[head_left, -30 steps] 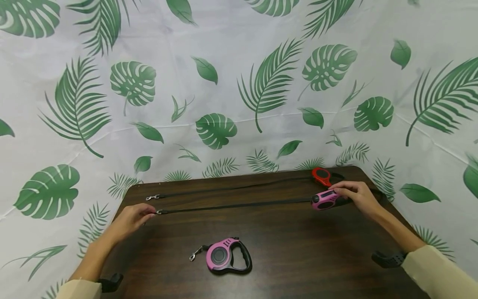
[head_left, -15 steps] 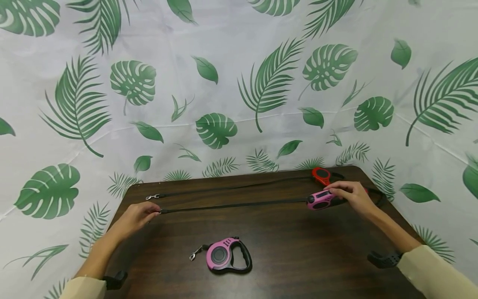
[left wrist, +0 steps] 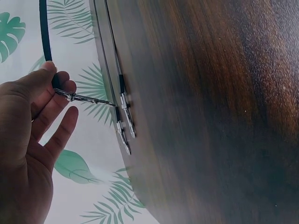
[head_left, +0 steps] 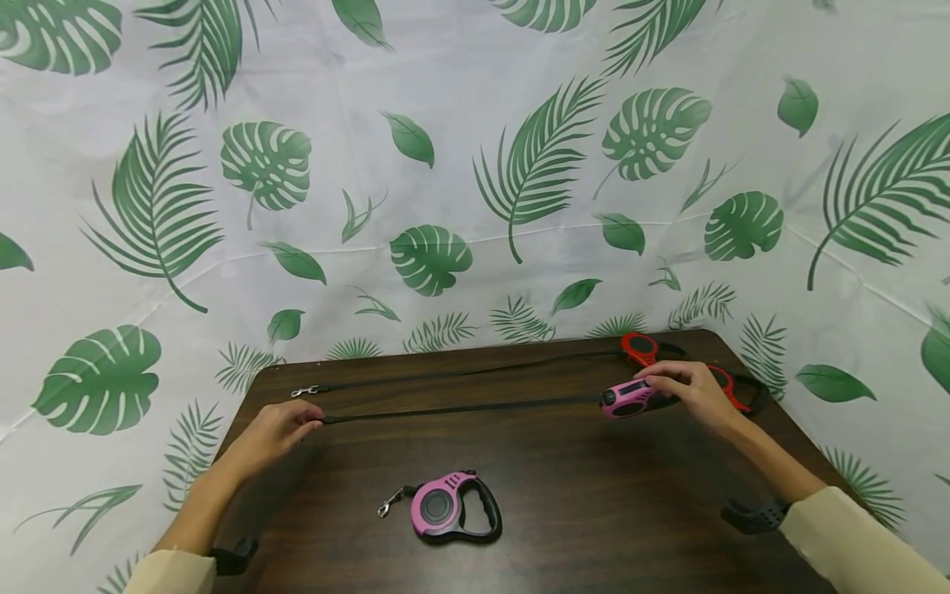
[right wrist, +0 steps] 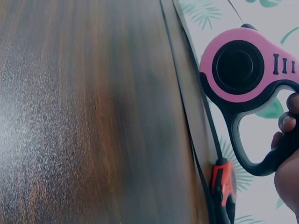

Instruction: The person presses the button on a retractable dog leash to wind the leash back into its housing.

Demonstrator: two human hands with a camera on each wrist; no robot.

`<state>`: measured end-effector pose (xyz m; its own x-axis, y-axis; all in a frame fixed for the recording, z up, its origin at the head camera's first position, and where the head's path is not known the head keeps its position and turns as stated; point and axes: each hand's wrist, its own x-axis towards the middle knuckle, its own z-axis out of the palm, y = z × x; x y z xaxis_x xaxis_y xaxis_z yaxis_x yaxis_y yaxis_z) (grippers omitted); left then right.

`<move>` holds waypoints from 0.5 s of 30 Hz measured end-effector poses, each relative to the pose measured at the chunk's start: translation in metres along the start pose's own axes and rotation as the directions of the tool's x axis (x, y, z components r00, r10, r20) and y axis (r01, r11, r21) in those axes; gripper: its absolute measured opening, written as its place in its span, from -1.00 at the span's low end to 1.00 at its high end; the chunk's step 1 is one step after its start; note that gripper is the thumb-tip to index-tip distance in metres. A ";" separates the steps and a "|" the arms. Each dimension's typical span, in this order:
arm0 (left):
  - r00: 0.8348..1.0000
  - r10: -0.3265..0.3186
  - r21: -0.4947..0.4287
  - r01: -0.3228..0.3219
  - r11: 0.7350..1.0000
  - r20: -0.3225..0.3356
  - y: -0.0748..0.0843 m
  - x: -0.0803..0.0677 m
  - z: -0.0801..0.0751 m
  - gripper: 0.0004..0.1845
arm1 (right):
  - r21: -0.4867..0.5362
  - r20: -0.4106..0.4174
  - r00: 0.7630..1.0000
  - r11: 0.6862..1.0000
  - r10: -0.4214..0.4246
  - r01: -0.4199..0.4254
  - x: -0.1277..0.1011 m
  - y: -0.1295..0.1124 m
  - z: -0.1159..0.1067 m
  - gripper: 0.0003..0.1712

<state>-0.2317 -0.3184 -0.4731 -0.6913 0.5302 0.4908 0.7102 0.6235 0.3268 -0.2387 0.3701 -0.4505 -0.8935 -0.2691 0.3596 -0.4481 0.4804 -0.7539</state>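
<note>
Altogether three leashes: left hand pinches a clip, right hand grips a pink leash.

- The surface is dark wood with visible grain and a soft sheen.
- The pink leash case looks like smooth, slightly glossy plastic; its black handle is matt, like rubber.
- The strap is flat black woven cloth, matt.
- The clip is shiny bare metal.
- The red case at the far right corner is glossy plastic.
- The backdrop is thin, faintly creased printed sheet, matt.
</note>
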 end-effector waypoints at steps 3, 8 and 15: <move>1.000 0.018 -0.009 -0.018 1.000 -0.014 0.000 0.001 0.002 -0.73 | 0.004 0.001 1.000 1.000 0.003 -0.003 0.001 -0.001 0.002 -0.78; 0.997 0.062 -0.004 -0.062 0.998 -0.042 0.003 0.004 0.004 -0.71 | 0.024 0.007 1.000 1.000 0.009 -0.009 0.003 -0.003 0.007 -0.77; 0.995 0.090 0.026 -0.088 0.996 -0.044 0.007 0.009 0.008 -0.72 | 0.053 0.014 1.000 0.999 -0.004 0.003 0.005 -0.003 0.014 -0.77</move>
<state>-0.2342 -0.3045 -0.4724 -0.6184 0.5581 0.5533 0.7649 0.5889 0.2609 -0.2413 0.3556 -0.4544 -0.8912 -0.2829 0.3545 -0.4486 0.4349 -0.7808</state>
